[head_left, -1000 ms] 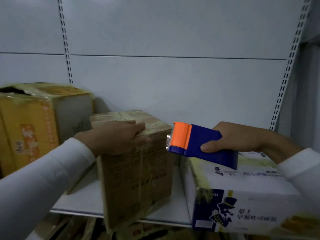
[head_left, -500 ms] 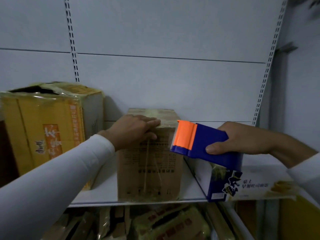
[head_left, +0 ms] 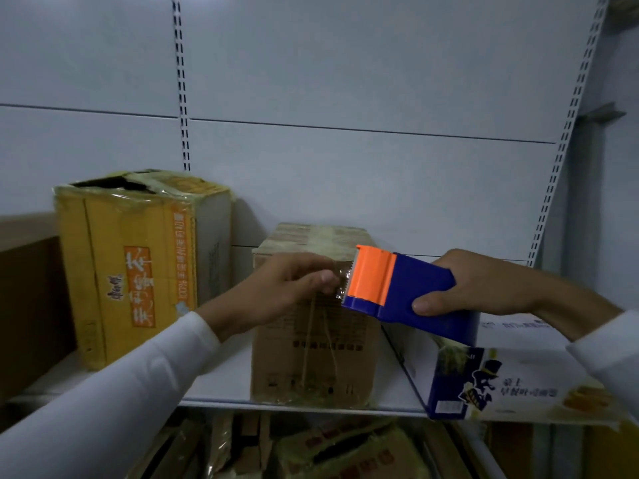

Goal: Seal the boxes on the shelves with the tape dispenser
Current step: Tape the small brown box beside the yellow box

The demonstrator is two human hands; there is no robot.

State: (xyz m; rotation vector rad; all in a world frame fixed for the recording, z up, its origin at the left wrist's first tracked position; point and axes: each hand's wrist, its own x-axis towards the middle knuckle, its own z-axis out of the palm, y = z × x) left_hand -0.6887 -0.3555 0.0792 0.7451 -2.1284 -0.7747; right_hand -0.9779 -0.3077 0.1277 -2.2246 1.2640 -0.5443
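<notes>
— Left hand (head_left: 294, 288) first: what is it doing?
— It is reaching across the front of the brown box (head_left: 311, 340), with thumb and fingers pinching the loose end of the clear tape (head_left: 340, 288) right at the toothed mouth of the tape dispenser (head_left: 401, 292). I judge it is pulling out a length to stick down.
— And the right hand (head_left: 484, 285)?
— It is gripping the blue body, fingers curled round it, holding the orange end toward the box so the tape is feeding leftward.
— Where are the boxes sitting?
— On the shelf (head_left: 221, 378), three of them: a yellow box (head_left: 135, 271) with a torn top at the left, the brown one in the middle, a white-and-blue box (head_left: 511, 382) lying flat at the right. One dispenser, two hands.
</notes>
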